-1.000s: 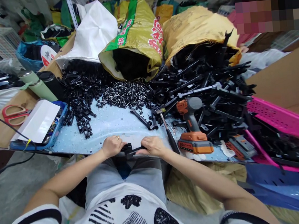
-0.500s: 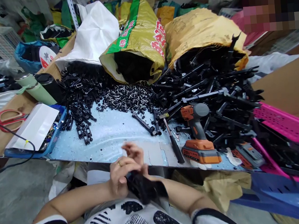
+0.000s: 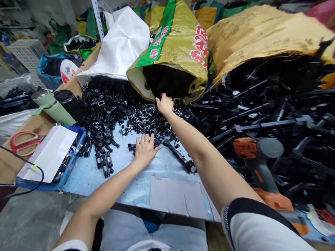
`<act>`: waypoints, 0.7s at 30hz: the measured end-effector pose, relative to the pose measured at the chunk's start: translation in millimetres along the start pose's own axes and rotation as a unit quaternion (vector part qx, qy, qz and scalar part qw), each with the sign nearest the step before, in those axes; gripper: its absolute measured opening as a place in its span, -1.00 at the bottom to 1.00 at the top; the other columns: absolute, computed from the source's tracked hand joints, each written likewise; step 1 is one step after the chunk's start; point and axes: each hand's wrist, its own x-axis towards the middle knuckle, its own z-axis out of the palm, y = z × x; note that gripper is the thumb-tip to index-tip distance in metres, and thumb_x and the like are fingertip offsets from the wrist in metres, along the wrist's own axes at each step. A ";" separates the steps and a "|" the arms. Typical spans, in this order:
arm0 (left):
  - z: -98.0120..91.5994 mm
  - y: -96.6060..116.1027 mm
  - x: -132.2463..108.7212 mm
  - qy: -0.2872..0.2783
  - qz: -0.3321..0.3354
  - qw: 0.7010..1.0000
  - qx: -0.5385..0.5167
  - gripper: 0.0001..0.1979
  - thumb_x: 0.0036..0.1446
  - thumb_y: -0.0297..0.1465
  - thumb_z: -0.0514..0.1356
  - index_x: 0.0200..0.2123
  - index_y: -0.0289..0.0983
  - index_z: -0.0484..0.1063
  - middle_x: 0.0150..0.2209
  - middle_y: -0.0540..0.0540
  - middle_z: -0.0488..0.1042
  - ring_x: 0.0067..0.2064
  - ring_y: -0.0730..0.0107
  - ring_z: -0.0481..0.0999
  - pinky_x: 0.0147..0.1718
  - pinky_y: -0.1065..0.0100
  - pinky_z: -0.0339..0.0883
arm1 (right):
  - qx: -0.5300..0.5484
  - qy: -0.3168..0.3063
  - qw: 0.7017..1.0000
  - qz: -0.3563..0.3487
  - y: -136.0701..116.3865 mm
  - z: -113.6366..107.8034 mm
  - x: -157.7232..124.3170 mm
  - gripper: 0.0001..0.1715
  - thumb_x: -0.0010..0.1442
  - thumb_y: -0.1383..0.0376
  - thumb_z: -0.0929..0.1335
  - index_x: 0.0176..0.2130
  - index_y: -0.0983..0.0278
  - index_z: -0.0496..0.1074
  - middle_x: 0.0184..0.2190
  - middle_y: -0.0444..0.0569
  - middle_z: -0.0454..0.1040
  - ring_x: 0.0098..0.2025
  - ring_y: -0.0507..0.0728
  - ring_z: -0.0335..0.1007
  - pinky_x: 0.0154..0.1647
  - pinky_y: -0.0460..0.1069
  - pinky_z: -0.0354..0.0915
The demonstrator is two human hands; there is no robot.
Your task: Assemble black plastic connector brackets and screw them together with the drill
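Left hand (image 3: pixel 145 150): moved forward from the table edge since the earlier frame; now palm down, fingers extended over a black part (image 3: pixel 131 147) on the blue table (image 3: pixel 84 171). Grip cannot be told.
Right hand (image 3: pixel 165 104): parted from the left, now at the far side of the fastener pile (image 3: pixel 143 119); fingers loosely spread, nothing seen held. Work appears split between two places.
Gold sack (image 3: pixel 179 49): red and green-stripe lettering, not reliably readable.
Round white tag (image 3: pixel 67 70): marking too small to read.

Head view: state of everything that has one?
left hand, palm down over dark part
right hand, at mouth of gold sack, grip unclear
gold sack, open
tan sack, open
white sack, open
black cup, lidded
green bottle, capped
blue tray, partly covered by paper
drill, not held
scissors, not held
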 end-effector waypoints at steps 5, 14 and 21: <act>-28.7 -61.5 19.4 0.055 -0.124 0.991 -0.011 -0.55 0.23 -0.20 0.01 0.05 -0.40 0.24 0.02 -0.38 0.31 0.07 -0.03 0.27 -0.02 0.07 0.20 | -0.019 -0.038 0.997 0.072 -5.7 18.4 42.5 -0.57 0.24 0.23 0.26 -0.10 0.60 0.26 -0.13 0.40 0.39 0.06 0.28 0.07 0.04 0.29 -0.09; -31.8 -174.8 84.3 0.045 -0.281 0.957 0.054 -0.73 0.17 -0.48 -0.03 -0.12 -0.49 0.33 -0.02 -0.47 0.31 0.07 -0.09 0.21 -0.04 0.01 0.19 | 0.129 0.024 0.990 0.042 0.4 -29.0 -57.0 -0.64 0.16 0.22 0.30 -0.09 0.39 0.32 -0.16 0.11 0.43 -0.16 0.12 0.32 -0.10 0.04 0.21; -51.0 -155.0 33.2 0.246 -0.278 0.926 -0.068 -0.77 0.14 -0.34 0.11 -0.16 -0.35 0.30 -0.07 -0.30 0.38 0.01 0.13 0.33 0.03 0.15 0.21 | 0.200 -0.147 0.944 -0.216 70.6 -112.3 -293.5 -0.73 0.22 0.15 0.30 -0.09 0.19 0.37 -0.13 0.06 0.44 -0.12 0.21 0.36 -0.12 0.11 0.32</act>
